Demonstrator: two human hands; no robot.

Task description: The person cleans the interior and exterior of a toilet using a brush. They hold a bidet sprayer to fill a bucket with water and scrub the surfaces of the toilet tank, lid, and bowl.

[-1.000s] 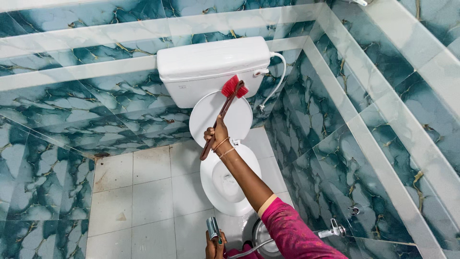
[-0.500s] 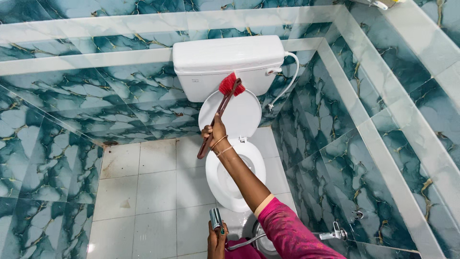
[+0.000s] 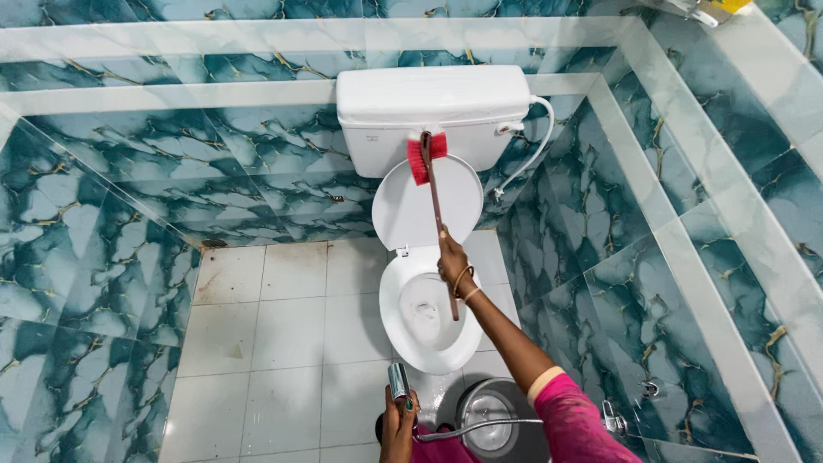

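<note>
**Toilet scrub, cistern stage**

Room: teal marble-tile walls (image 3: 103, 257), pale floor.
Toilet (image 3: 429, 317): lid raised; bowl looks clean.
Brush (image 3: 426, 159): my right hand (image 3: 453, 267) grips its handle, bristles against the cistern (image 3: 429, 107).
Sprayer (image 3: 399, 381): clasped in my left hand (image 3: 398, 424), idle.
Rinsing seemingly remains.

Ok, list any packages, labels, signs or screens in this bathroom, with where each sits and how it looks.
Small mark: on the front of the white cistern, left of the red brush head; a tiny grey smudge, too small to make out.
Yellow thing: top right corner, on the wall ledge; cut off by the frame, may be a package.
No signs or screens in view.
</note>
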